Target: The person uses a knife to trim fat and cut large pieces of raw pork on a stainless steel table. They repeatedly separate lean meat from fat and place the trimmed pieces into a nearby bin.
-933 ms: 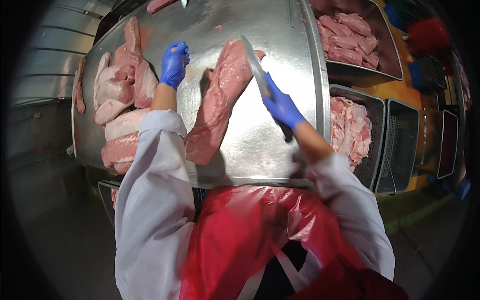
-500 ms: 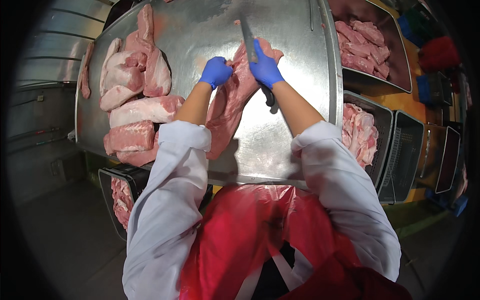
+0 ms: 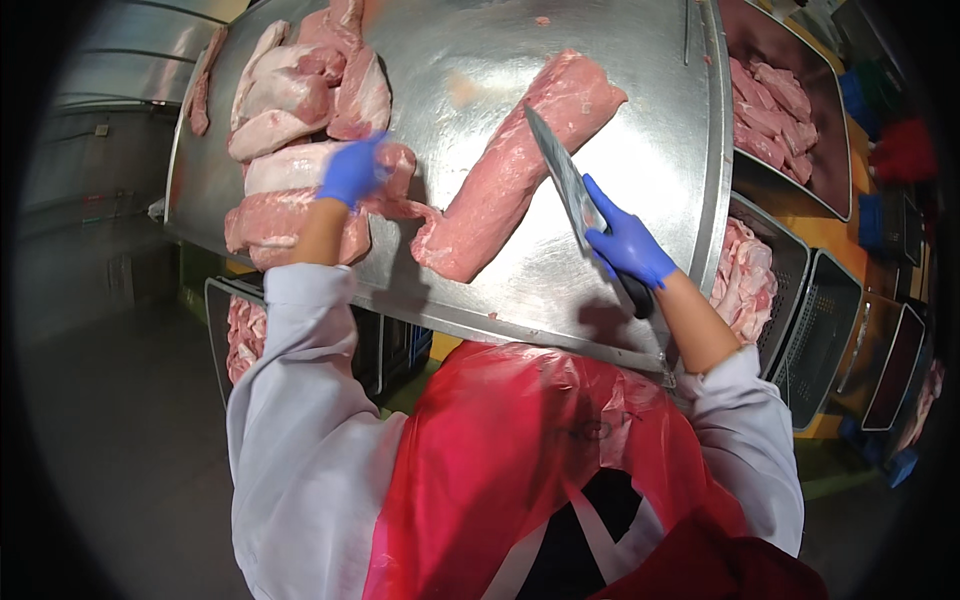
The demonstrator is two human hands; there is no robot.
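Observation:
A long pink loin of meat (image 3: 520,165) lies slantwise on the steel table. My right hand (image 3: 632,248), blue-gloved, is closed round the black handle of a knife (image 3: 562,168). The blade points up and to the left, its tip over the loin's right side. My left hand (image 3: 350,172), also gloved, is over the meat pieces on the left and smeared by motion. A thin strip of meat (image 3: 402,208) runs from the loin's near end toward my left hand; whether my fingers hold it is unclear.
Several large meat cuts (image 3: 285,95) are piled at the table's left. On the right stand a tray of meat pieces (image 3: 840,130), a grey crate of trimmings (image 3: 790,250) and another grey crate (image 3: 825,330). A dark bin of trimmings (image 3: 215,320) is below left.
My left hand has moved from the loin to the left-hand pieces. My right hand with the knife has drawn back toward the lower right. The view has shifted, and the loin appears rounder.

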